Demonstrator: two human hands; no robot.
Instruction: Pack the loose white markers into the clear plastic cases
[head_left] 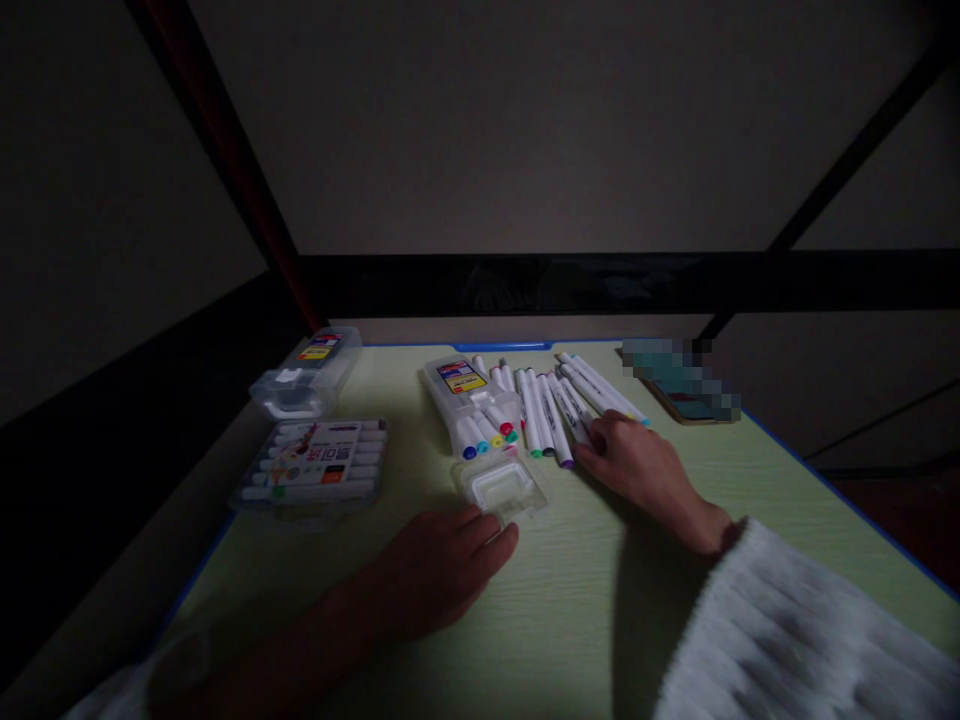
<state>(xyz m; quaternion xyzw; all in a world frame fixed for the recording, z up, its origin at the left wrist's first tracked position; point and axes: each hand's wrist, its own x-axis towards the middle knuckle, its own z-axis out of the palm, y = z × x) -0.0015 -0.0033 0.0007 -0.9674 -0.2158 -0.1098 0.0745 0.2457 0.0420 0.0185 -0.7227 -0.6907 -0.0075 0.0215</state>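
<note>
My left hand [450, 560] lies low over the table, its fingers loosely apart and their tips at the near edge of a clear flip lid [506, 487]. That lid belongs to a translucent marker case [442, 400] with several white markers inside, their coloured ends facing me. My right hand [634, 460] is closed, thumb and fingers pinched on the near end of a white marker [571, 408]; the fingertips are partly hidden. Several loose white markers [541, 412] lie side by side between the case and my right hand, with more white markers [600, 385] just beyond it.
On the left stand another translucent case [319, 375] and a flat clear box of markers [319, 465]. A phone [682, 385], partly blurred, lies at the far right. The pale green table [555, 620] has a blue edge and stands against a wall [525, 130].
</note>
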